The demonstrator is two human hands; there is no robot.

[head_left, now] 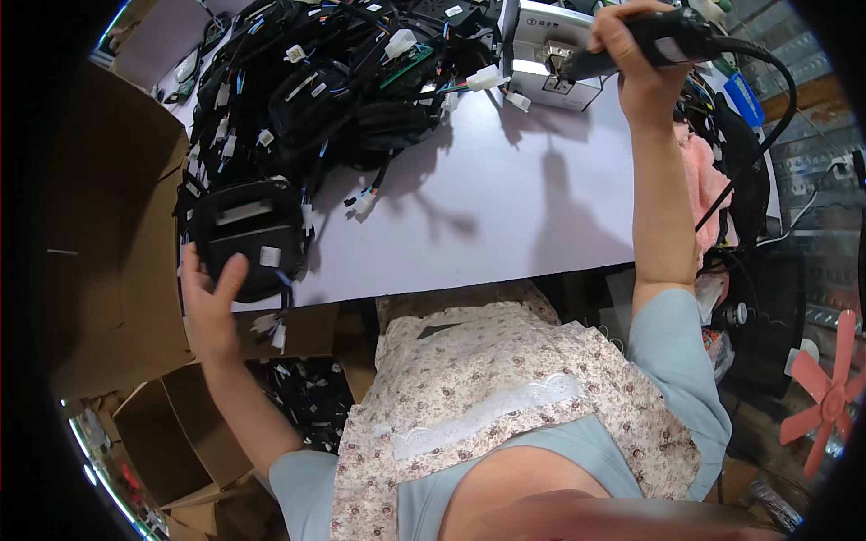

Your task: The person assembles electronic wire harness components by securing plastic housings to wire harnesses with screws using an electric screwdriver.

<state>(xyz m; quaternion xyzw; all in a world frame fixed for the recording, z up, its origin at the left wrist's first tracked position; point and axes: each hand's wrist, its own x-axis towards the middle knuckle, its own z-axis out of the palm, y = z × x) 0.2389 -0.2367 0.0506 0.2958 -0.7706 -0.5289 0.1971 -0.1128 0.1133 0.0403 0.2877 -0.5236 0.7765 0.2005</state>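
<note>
My left hand (212,302) is closed on the lower left side of a black plastic housing (251,236) with a white label, by the left front corner of the table. Wires with white connectors (272,330) hang from that housing below the table edge. At the far right, my right hand (636,59) is wrapped round a black electric screwdriver (672,38) with a thick cable. The screwdriver lies nearly level, its tip pointing left at the open front of a white screw feeder box (561,88). Whether the tip touches anything inside is too small to tell.
A heap of black housings (311,104) with wires and white connectors covers the table's (505,216) back left. Cardboard boxes (117,225) stand at the left. A pink cloth (706,180), the screwdriver cable (783,113) and a pink fan (825,397) are on the right.
</note>
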